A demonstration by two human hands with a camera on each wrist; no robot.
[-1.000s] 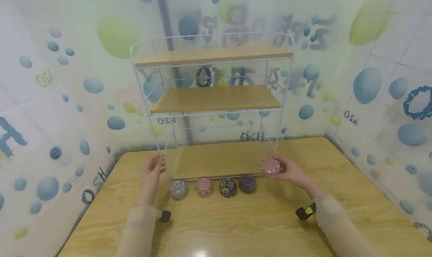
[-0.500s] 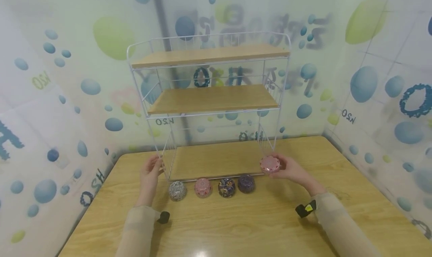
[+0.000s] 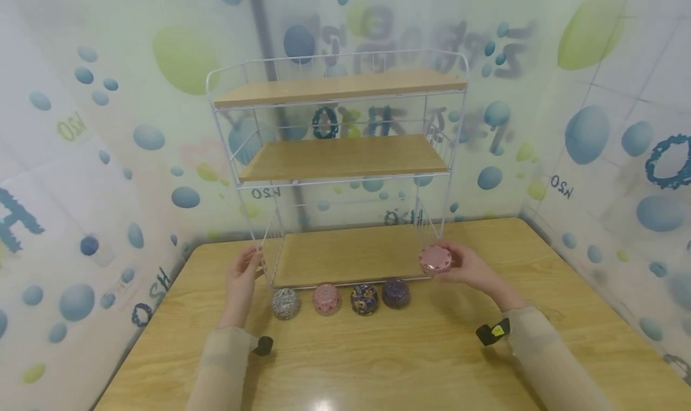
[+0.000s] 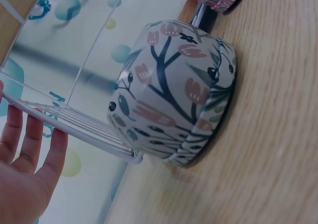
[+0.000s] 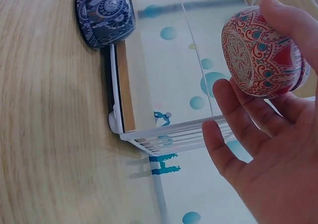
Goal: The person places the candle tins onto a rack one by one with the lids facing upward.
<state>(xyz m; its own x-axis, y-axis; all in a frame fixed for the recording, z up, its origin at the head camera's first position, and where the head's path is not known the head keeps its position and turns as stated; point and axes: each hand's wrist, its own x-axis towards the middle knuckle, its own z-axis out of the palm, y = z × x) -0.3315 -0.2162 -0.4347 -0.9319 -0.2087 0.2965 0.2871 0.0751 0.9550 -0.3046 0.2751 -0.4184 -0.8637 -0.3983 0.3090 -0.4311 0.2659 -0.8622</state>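
Observation:
My right hand point(image 3: 466, 270) pinches a round pink-and-red patterned tin point(image 3: 436, 260) between thumb and fingers, in front of the shelf rack's lower right corner. In the right wrist view the tin point(image 5: 263, 55) is tilted, with its ornate round face turned to the left. My left hand point(image 3: 241, 279) grips the rack's white wire side at the lower left; its fingers point(image 4: 52, 152) lie along the rail. Along the rack's front edge stand a pale floral tin point(image 3: 286, 303), a pink tin point(image 3: 326, 299), a dark floral tin point(image 3: 364, 299) and a purple-blue tin point(image 3: 396, 294).
The white wire rack point(image 3: 342, 175) has three wooden shelves: top point(image 3: 340, 89), middle point(image 3: 345, 157) and bottom point(image 3: 345, 255). It stands on a wooden table point(image 3: 367, 363), with patterned walls point(image 3: 183, 117) behind and at both sides.
My right hand has lifted the tin slightly and moved it a little right. My left hand stays at the rack's side, and the row of tins is unmoved.

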